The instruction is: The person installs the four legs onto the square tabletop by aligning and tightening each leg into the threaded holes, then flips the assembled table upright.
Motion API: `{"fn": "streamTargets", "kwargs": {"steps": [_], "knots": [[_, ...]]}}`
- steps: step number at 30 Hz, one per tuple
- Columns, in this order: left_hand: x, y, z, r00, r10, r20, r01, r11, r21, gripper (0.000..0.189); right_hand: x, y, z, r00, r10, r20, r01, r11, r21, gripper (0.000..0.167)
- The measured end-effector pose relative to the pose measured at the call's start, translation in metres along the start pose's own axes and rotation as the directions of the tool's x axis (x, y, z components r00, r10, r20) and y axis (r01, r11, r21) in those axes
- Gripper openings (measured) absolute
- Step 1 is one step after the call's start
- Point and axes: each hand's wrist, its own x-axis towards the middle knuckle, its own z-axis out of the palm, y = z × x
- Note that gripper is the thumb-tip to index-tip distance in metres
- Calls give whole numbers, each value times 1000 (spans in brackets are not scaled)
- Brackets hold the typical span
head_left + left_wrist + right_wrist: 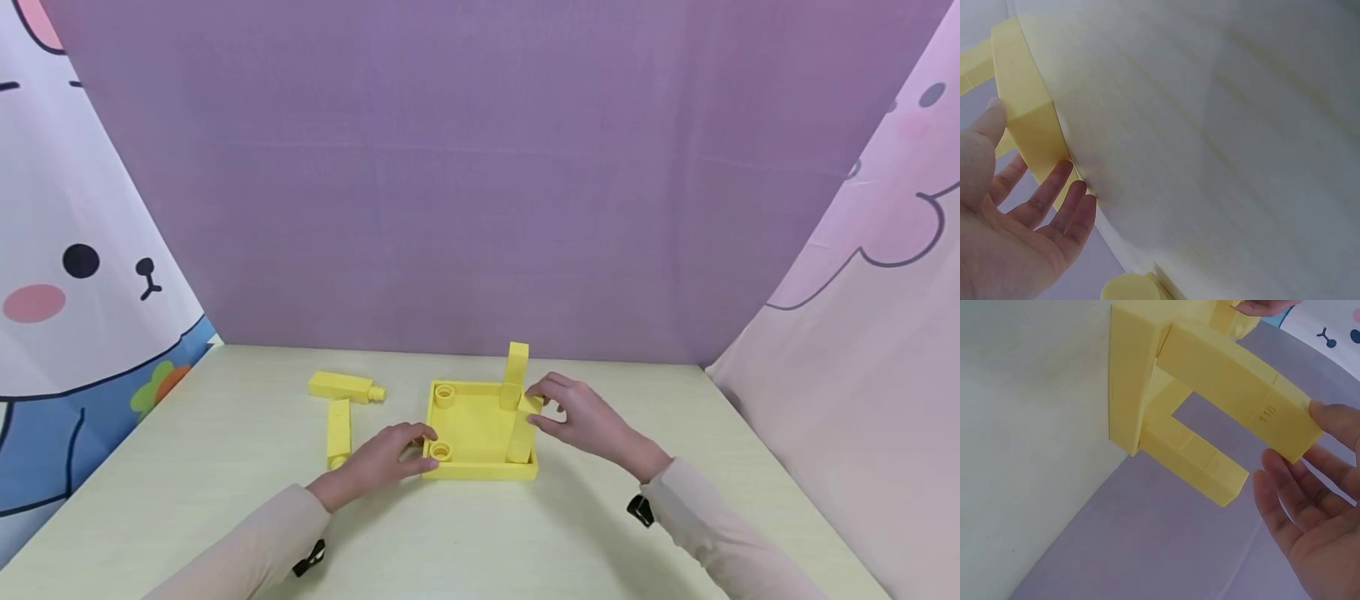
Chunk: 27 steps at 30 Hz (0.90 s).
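Observation:
A square yellow base with a raised rim lies on the table, with round sockets in its two left corners. My left hand holds its left side near the front corner, thumb and fingers spread along the wall. At the front right corner stands a yellow block leg, marked with a number that looks like 118. My right hand pinches that leg near its top between thumb and fingers. Behind it, a second yellow leg rises from the back right corner, untouched by either hand.
Two more yellow legs lie on the table left of the base: one crosswise with its round peg pointing right, another lengthwise beside my left hand. A purple cloth hangs behind the table, with printed cloths at both sides.

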Motion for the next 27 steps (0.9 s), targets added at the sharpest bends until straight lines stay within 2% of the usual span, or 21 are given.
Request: {"fn": "streamTargets", "kwargs": {"steps": [3, 8, 13, 20, 27], "knots": [[0, 1, 0, 1000, -3, 2, 3, 1000, -2, 42, 2, 1, -3, 999, 5, 42, -6, 1000, 22, 28], [0, 0, 0, 1000, -8, 4, 8, 1000, -9, 43, 6, 4, -10, 987, 31, 158, -44, 996, 76, 34], [0, -1, 0, 1000, -8, 6, 8, 1000, -9, 44, 9, 6, -16, 974, -7, 226, -21, 992, 122, 36], [0, -2, 1, 1000, 0, 8, 0, 1000, -12, 44, 11, 7, -17, 971, -39, 234, 9, 992, 129, 35], [0, -2, 0, 1000, 5, 7, -5, 1000, -7, 44, 8, 2, -11, 986, -6, 167, -12, 994, 107, 32]]}}
